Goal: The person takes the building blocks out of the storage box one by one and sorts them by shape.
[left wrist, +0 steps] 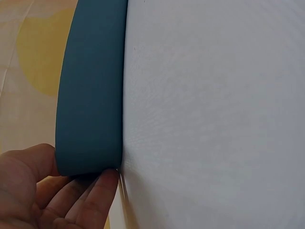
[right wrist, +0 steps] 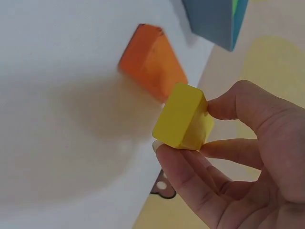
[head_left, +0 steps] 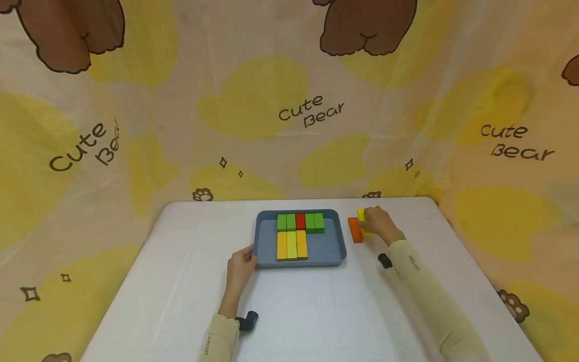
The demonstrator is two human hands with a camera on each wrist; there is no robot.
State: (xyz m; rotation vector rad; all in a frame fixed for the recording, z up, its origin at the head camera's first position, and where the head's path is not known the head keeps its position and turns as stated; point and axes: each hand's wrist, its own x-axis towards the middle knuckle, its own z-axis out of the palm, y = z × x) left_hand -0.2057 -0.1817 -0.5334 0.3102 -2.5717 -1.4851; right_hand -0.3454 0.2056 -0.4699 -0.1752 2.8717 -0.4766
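Observation:
With thumb and fingers, my left hand (head_left: 240,265) grips the near left corner of a blue-grey tray (head_left: 298,264); the left wrist view shows the tray's outer wall (left wrist: 93,86) between them. My right hand (head_left: 381,223) pinches a yellow block (right wrist: 178,114) to the right of the tray. Beside that block an orange block (head_left: 355,230) lies on the table. Inside the tray, a back row has green blocks (head_left: 319,222) on both sides of a red block (head_left: 300,221). In front of it, a yellow-green block (head_left: 291,245) lies between two orange-yellow blocks (head_left: 282,246).
The white table (head_left: 307,311) ends at a cloth backdrop (head_left: 271,151) with bear prints behind and at both sides. Dark wrist-worn devices (head_left: 248,321) sit on both wrists, close to the tabletop.

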